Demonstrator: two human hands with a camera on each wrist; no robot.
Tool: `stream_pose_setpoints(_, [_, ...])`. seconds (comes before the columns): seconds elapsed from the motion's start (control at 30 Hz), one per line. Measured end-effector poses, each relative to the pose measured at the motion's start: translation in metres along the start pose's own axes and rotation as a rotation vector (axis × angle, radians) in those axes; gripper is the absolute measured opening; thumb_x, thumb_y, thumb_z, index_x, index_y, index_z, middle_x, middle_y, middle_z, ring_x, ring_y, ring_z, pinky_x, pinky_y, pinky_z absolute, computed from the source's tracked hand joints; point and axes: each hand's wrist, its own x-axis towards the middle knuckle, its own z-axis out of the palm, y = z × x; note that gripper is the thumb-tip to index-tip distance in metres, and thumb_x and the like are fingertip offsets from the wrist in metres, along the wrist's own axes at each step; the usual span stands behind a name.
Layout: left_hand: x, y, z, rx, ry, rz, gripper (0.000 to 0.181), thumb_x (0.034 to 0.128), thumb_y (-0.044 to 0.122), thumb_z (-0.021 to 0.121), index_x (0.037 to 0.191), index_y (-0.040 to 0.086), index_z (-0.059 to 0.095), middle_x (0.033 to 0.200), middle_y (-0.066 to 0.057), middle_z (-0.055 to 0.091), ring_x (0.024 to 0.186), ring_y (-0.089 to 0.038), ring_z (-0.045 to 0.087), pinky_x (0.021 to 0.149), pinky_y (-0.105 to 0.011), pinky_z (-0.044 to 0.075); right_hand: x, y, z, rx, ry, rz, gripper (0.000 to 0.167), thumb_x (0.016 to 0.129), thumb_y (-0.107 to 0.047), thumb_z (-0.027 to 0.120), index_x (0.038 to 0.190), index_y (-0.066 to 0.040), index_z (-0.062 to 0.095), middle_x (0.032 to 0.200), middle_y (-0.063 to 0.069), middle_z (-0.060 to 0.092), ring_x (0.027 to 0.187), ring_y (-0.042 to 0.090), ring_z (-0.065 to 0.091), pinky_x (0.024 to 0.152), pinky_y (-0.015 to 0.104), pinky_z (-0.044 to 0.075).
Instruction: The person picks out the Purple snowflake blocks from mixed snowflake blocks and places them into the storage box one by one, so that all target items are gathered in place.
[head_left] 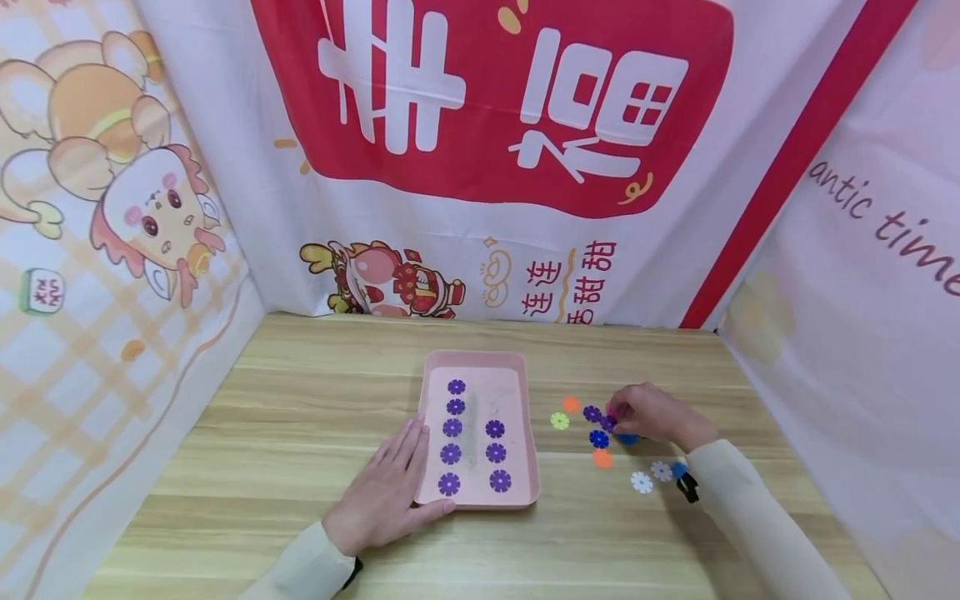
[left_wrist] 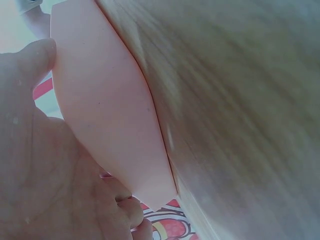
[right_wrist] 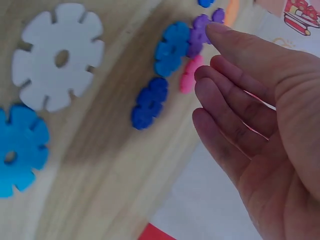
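A shallow pink tray (head_left: pixel 507 360) holds two columns of purple notched snowflake discs (head_left: pixel 452 427), several at left and three at right. My left hand (head_left: pixel 382 492) rests at its near-left corner, fingers straight along the left side, thumb against the near rim. The tray wall (left_wrist: pixel 107 95) fills the middle of the left wrist view. My right hand (head_left: pixel 652 414) reaches over loose discs, its fingertips at a purple disc (right_wrist: pixel 198 34). In the right wrist view, thumb and visible fingers stand apart. Close by lie a pink disc (right_wrist: pixel 191 75) and a blue disc (right_wrist: pixel 171 48).
Around the right hand lie orange (head_left: pixel 571 404), yellow-green (head_left: pixel 559 421) and dark blue discs (head_left: pixel 598 438). White discs (head_left: pixel 642 482) lie nearer the right sleeve. Printed cloth (head_left: pixel 480 192) hangs behind the wooden table (head_left: pixel 315 392) and along both sides.
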Motion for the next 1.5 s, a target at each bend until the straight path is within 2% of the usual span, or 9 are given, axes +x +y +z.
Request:
stream_pose_setpoints(0.2, [-0.001,0.001,0.0,-0.002,0.005,0.006,0.11,0.098,0.078,0.048,0.166,-0.004,0.019,0.177,-0.023,0.01,0.165,-0.041,0.012,0.133,-0.058,0.02,0.004,0.005,0.009,0.0,0.005,0.063,0.023,0.09,-0.017,0.085,0.11,-0.012,0.077,0.103,-0.001,0.076,0.09,0.008,0.067,0.085,0.035,0.063])
stream_pose_setpoints(0.3, [-0.002,0.002,-0.001,0.001,0.012,0.006,0.11,0.0978,0.078,0.048,0.166,-0.004,0.021,0.176,-0.023,0.012,0.165,-0.041,0.014,0.133,-0.058,0.021,0.006,0.006,0.012,-0.005,0.006,0.056,0.022,0.09,-0.017,0.085,0.11,-0.012,0.077,0.103,-0.002,0.076,0.089,0.009,0.066,0.085,0.036,0.063])
stream_pose_setpoints(0.4, [-0.002,0.002,-0.001,0.009,0.017,0.006,0.11,0.0978,0.078,0.048,0.166,-0.004,0.022,0.176,-0.024,0.013,0.165,-0.041,0.014,0.133,-0.059,0.022,0.009,0.006,0.011,-0.003,-0.004,0.041,0.021,0.09,-0.016,0.086,0.108,-0.011,0.077,0.1,-0.001,0.075,0.087,0.009,0.065,0.082,0.035,0.062])
stream_pose_setpoints(0.6, [0.001,0.002,-0.001,0.0,0.019,0.002,0.109,0.098,0.077,0.049,0.166,-0.004,0.021,0.177,-0.023,0.012,0.165,-0.041,0.014,0.133,-0.058,0.021,0.014,0.003,0.002,0.017,-0.032,0.097,0.017,0.088,-0.014,0.087,0.101,-0.015,0.076,0.093,-0.003,0.073,0.083,0.01,0.063,0.083,0.035,0.062])
stream_pose_setpoints(0.87, [0.001,0.001,0.0,0.001,0.008,-0.008,0.11,0.0975,0.078,0.047,0.167,-0.003,0.02,0.177,-0.022,0.011,0.165,-0.04,0.013,0.133,-0.058,0.021,0.018,-0.003,-0.008,0.041,-0.029,0.051,0.013,0.088,-0.007,0.085,0.093,-0.014,0.075,0.089,-0.004,0.073,0.08,0.009,0.064,0.077,0.03,0.061])
stream_pose_setpoints(1.17, [0.001,0.001,-0.002,0.001,0.005,-0.001,0.11,0.0978,0.078,0.048,0.166,-0.004,0.02,0.177,-0.022,0.012,0.165,-0.04,0.014,0.133,-0.058,0.02,0.023,-0.016,-0.02,-0.016,-0.037,-0.001,0.011,0.093,-0.005,0.08,0.091,-0.013,0.073,0.084,-0.006,0.07,0.076,0.01,0.06,0.075,0.028,0.058])
stream_pose_setpoints(1.37, [0.0,0.0,-0.001,0.015,0.006,0.0,0.111,0.0976,0.079,0.046,0.166,-0.004,0.021,0.177,-0.022,0.012,0.165,-0.04,0.014,0.133,-0.057,0.021,0.035,-0.035,-0.031,-0.059,-0.042,-0.097,0.006,0.095,-0.004,0.077,0.093,-0.009,0.075,0.084,-0.001,0.072,0.074,0.01,0.059,0.072,0.027,0.057])
stream_pose_setpoints(1.5, [0.0,0.0,-0.001,-0.001,-0.006,-0.006,0.111,0.0974,0.08,0.046,0.167,-0.003,0.02,0.177,-0.021,0.011,0.166,-0.039,0.013,0.134,-0.057,0.02,0.048,-0.053,-0.039,-0.085,-0.045,-0.124,0.004,0.096,-0.007,0.077,0.094,-0.01,0.076,0.087,0.0,0.074,0.075,0.01,0.06,0.076,0.028,0.06])
